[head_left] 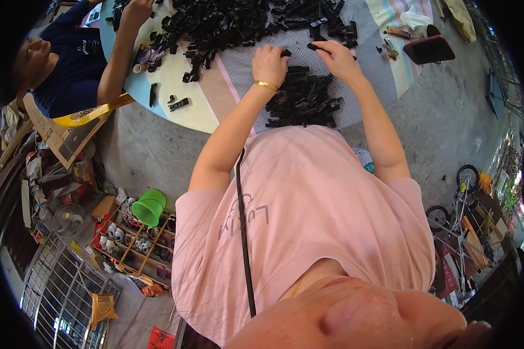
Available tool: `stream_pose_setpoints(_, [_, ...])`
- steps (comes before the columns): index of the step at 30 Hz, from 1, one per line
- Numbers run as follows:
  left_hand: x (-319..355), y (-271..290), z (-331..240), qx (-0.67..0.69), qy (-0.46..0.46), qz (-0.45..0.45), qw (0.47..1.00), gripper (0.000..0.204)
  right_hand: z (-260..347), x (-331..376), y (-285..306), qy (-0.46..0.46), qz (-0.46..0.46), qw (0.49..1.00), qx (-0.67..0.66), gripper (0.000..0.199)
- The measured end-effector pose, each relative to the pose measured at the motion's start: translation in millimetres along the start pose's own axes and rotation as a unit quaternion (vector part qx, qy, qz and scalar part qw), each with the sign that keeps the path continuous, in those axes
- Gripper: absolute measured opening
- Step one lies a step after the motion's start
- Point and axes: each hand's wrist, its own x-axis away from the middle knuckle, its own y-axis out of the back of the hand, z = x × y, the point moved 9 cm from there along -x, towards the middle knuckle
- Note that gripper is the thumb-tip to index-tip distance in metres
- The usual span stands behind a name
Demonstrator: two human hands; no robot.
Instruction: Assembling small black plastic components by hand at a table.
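We see the left hand [269, 63] curled shut around a small black plastic part [286, 53] at the far edge of the near pile of black parts [304, 99] on the round bench [186, 110]. The right hand [339, 58] pinches another black piece [315, 46] between narrow fingers, just beside the left, with the big heap of black parts [244, 20] beyond both. A second person's hand [135, 10] rests at that heap's left end.

Even, soft daylight — sharp centre, fisheye bending and dark rim
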Motion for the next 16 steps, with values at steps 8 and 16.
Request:
stream_pose_setpoints(8, [-11.2, -10.0, 0.0, 0.092, -0.035, 0.049, 0.994, 0.020, -4.8, -7.5, -35.8, -0.068, 0.060, 0.993, -0.080, 0.019])
stream_pose_setpoints(16, [-3.1, -32.6, 41.1, 0.194, 0.209, 0.199, 0.938, 0.027, -0.8, -13.4, -50.3, -0.085, 0.042, 0.995, -0.017, 0.021])
